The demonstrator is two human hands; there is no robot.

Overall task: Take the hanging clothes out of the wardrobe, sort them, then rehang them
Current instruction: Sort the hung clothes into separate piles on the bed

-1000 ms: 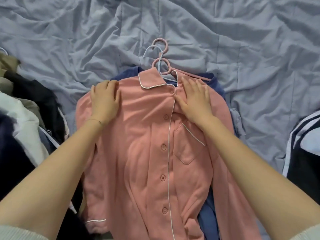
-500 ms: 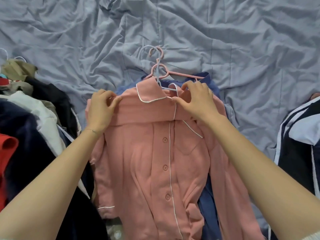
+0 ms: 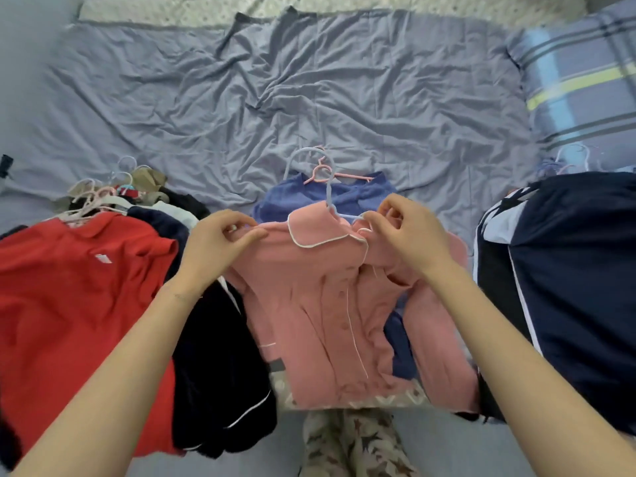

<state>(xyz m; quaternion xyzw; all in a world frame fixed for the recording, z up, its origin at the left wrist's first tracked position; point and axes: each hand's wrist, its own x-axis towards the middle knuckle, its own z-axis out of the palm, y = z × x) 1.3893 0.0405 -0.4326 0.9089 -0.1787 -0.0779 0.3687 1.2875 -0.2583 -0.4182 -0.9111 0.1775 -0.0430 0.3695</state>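
Pink shirt pinched at both shoulders by left hand and right hand; collar away, hem toward body.

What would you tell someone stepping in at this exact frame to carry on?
Left hand and right hand each pinch a shoulder of the pink pyjama shirt, lifted on its pale blue hanger. A blue garment on a pink hanger lies beneath. Sorted piles: red shirt pile on the left, navy clothes on the right. Clothes are out on the bed; place the pink shirt, then rehang everything.
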